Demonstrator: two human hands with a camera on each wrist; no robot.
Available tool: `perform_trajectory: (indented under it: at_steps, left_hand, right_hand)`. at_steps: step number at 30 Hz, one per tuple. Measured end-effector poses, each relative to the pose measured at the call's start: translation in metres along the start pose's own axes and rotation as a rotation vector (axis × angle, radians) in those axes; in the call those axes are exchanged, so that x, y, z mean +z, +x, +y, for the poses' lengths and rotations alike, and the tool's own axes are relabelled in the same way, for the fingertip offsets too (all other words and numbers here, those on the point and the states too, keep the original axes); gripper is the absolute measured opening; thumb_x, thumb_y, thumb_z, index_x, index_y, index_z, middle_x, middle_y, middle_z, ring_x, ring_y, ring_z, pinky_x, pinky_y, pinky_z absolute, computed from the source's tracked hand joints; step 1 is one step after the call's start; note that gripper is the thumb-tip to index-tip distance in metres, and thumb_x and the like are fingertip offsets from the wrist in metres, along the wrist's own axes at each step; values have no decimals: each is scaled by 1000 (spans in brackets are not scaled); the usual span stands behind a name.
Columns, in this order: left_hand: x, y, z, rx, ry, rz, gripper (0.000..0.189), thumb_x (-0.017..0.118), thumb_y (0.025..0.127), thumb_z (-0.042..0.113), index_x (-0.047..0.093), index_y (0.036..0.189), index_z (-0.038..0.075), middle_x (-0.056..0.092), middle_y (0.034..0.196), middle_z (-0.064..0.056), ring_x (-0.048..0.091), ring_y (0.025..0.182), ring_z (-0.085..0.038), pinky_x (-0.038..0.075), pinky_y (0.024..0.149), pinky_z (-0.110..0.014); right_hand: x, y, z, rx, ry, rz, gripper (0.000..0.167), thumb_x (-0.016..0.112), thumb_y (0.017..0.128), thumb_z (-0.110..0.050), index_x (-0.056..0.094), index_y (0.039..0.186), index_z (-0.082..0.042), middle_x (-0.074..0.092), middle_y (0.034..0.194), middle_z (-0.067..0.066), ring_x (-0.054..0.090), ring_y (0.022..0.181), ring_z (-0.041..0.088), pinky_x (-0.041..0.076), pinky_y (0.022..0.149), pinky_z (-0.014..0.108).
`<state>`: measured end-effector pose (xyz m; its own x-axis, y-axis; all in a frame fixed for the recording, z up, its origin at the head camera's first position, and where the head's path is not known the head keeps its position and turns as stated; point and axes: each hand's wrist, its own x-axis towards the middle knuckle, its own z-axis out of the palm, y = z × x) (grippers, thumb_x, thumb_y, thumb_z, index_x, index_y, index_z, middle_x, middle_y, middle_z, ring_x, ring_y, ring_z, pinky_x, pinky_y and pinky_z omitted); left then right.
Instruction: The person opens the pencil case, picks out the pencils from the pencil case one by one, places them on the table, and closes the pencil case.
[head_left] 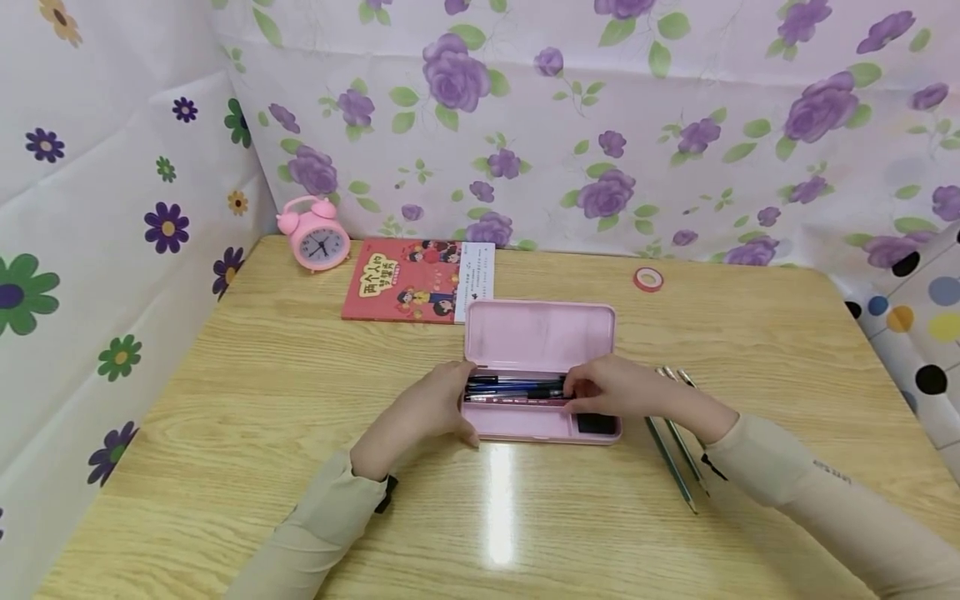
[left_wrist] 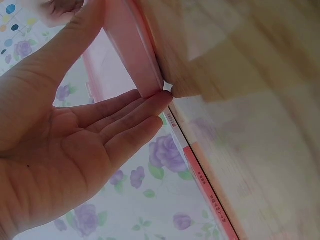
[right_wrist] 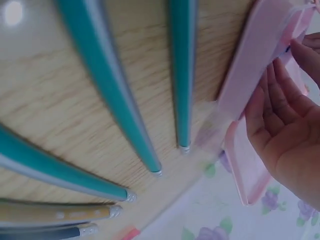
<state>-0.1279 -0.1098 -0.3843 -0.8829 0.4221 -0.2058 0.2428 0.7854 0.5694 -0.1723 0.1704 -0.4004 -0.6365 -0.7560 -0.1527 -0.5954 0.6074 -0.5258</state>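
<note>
A pink pencil case (head_left: 517,423) lies on the wooden table with its lid (head_left: 540,335) raised toward the back. Several pens (head_left: 513,387) lie lengthwise in its rear compartment, and a small black block (head_left: 597,423) sits in the front right corner. My left hand (head_left: 433,404) holds the case's left end, the thumb at the front and the fingers along the end; the left wrist view shows those fingers (left_wrist: 135,112) nearly straight against the corner. My right hand (head_left: 611,385) reaches into the right side, thumb and fingertips pinching at the pens' right ends.
Several pencils (head_left: 670,458) lie to the right of the case, partly under my right forearm; teal ones (right_wrist: 182,75) show closely in the right wrist view. A red book (head_left: 405,283), a pink alarm clock (head_left: 318,237) and a roll of tape (head_left: 648,279) are at the back.
</note>
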Motion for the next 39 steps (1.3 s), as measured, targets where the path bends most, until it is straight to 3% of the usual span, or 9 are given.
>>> perform_trajectory:
  at_steps: [7,14,21,27,34,39]
  left_hand:
    - [1,0,1,1,-2,-1,88,92,51,19,49,126,0,56,119,-15,49,112,-26,40,101,-41]
    - [0,0,0,-6,2,-6,89,92,52,20,49,127,0,56,119,-15,50,112,-27,40,101,-41]
    - [-2,2,1,-16,-4,-15,90,91,53,19,47,129,0,55,122,-15,49,114,-27,38,103,-40]
    - [-2,3,1,-12,-1,-16,87,91,52,20,49,126,1,56,120,-14,50,112,-25,40,101,-39]
    - [-1,2,2,-25,-17,-22,89,91,53,19,48,128,1,56,122,-14,50,113,-25,39,102,-39]
    - [-1,0,1,-37,-13,-21,92,91,54,20,45,132,2,54,126,-14,48,117,-25,38,104,-40]
  right_hand:
    - [-1,0,-2,-25,25,-53,16,67,87,-27,66,98,-15,56,71,-12,49,63,2,45,59,20]
    - [1,0,-1,-132,-13,20,12,69,85,-23,69,92,-15,55,71,-13,47,63,1,44,57,19]
    - [-2,-10,3,-60,-5,86,8,69,84,-25,66,86,-18,55,70,-14,47,62,1,44,55,20]
    - [-10,-35,11,-26,28,154,8,69,85,-25,64,87,-19,54,71,-13,47,62,3,43,54,20]
    - [-10,-82,29,73,102,223,4,66,87,-19,63,90,-18,56,71,-9,47,59,3,42,51,21]
    - [-7,-116,42,155,57,273,4,65,88,-21,62,87,-20,55,69,-9,44,56,2,40,48,20]
